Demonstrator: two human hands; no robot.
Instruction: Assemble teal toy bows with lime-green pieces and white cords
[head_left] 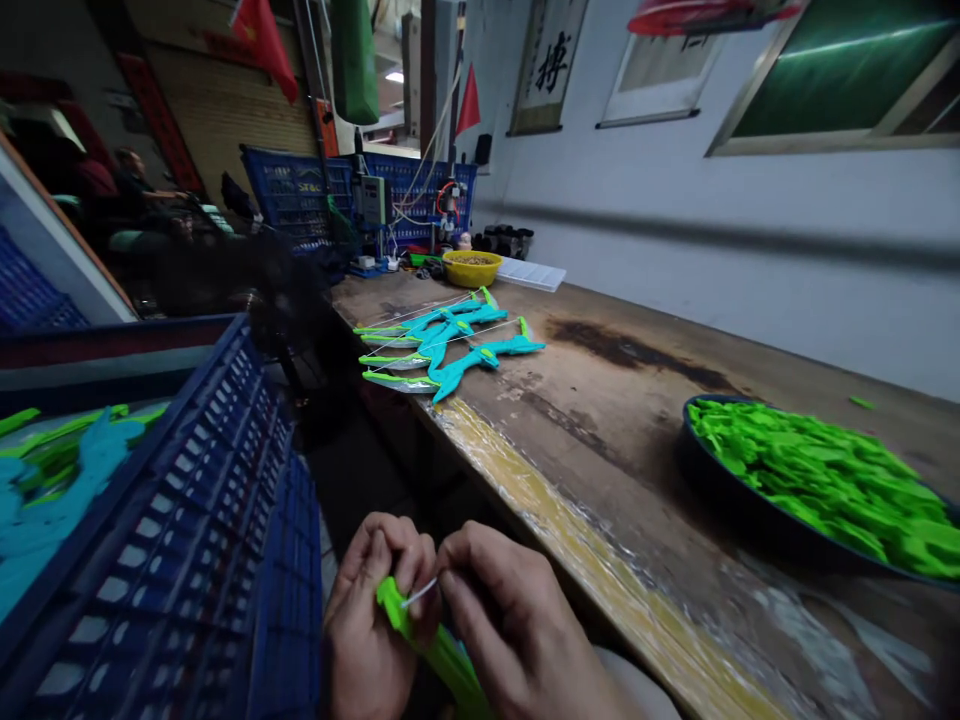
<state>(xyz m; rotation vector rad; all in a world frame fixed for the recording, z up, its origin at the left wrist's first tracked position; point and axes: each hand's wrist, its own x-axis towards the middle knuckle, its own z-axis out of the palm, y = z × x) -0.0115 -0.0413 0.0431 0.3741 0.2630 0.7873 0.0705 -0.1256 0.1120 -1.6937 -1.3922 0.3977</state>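
Note:
Low in the head view, my left hand is closed round the end of a bright green toy bow limb. A thin white string runs from the limb's notched tip to the pinched fingers of my right hand. The lower part of the limb passes behind my right hand and out of sight. Ahead on the table's near edge lie several finished-looking toy bows, blue in the middle with green and silvery limbs and white strings.
A dark round tray heaped with green plastic pieces sits on the wooden table at right. At left stands a blue crate holding blue and green parts. Farther back are a yellow bowl, a white tray and a seated person.

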